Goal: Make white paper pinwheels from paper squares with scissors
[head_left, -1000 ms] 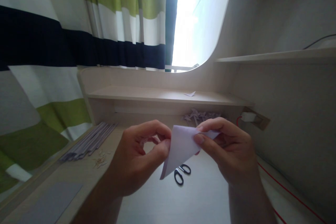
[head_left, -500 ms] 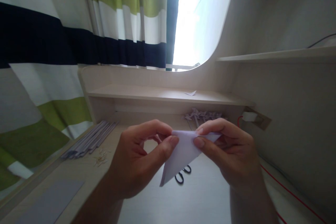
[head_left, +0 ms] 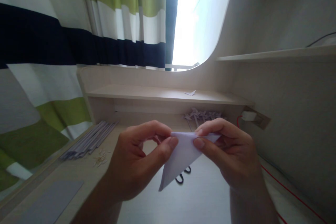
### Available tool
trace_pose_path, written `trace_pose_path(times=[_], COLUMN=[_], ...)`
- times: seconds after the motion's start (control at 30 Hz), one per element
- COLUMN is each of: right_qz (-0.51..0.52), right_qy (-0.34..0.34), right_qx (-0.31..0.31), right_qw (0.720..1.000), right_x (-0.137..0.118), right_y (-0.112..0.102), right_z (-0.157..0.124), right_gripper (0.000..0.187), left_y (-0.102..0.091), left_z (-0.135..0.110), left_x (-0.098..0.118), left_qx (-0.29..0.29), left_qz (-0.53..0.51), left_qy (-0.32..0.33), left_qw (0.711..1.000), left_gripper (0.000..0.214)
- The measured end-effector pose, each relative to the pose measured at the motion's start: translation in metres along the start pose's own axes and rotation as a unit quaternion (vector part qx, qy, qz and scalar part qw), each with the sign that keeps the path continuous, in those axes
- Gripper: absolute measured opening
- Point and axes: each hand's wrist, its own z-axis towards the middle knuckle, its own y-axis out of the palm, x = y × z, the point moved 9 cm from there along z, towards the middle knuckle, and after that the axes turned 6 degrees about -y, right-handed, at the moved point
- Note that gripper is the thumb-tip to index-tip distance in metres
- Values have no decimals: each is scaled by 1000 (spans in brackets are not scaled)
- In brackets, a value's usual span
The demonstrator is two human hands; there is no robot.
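1. Pinching a pale lilac, triangular folded paper (head_left: 181, 157) at its upper left corner with the bare left hand (head_left: 131, 164).
2. Pinching its top edge, farther right, with the bare right hand (head_left: 231, 150).
3. Beyond, partly hidden, black looped scissor handles (head_left: 180, 183).
4. Far left, thin grey-lilac paper tubes (head_left: 89, 140); far right, heaped lilac paper pinwheels (head_left: 202, 114).

The folded paper (head_left: 181, 154) is pale, faintly lilac and roughly triangular, its long upper edge nearly level and one pointed corner hanging down to the left. It is pinched near the top left by the left hand (head_left: 144, 159) and farther along by the right hand (head_left: 231, 150), another corner showing behind the right fingers.
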Motion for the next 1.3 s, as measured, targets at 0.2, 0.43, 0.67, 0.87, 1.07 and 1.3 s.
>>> trace_pose_path(times=[0.2, 0.43, 0.67, 0.87, 1.07, 1.3], right_qz=[0, 12, 46, 76, 51, 8], right_qy=[14, 5, 13, 24, 9, 6], right_qx=[-11, 9, 35, 24, 30, 42], right_qw=[1000, 1000, 998, 997, 998, 999], right_x=[2, 1, 4, 8, 3, 1], right_y=[1, 0, -7, -7, -9, -11], right_z=[-1, -1, 3, 5, 5, 5], right_gripper=[11, 14, 28, 9, 6, 11], left_y=[-1, -3, -10, -7, -5, -6], left_z=[0, 0, -3, -2, -1, -3], left_x=[0, 2, 2, 6, 6, 0], left_qx=[-2, 12, 56, 47, 44, 43], left_qz=[-6, 19, 30, 12, 5, -3], left_qy=[2, 9, 45, 85, 80, 54], left_qw=[1000, 1000, 997, 995, 996, 998], left_gripper=[10, 9, 9, 17, 17, 13])
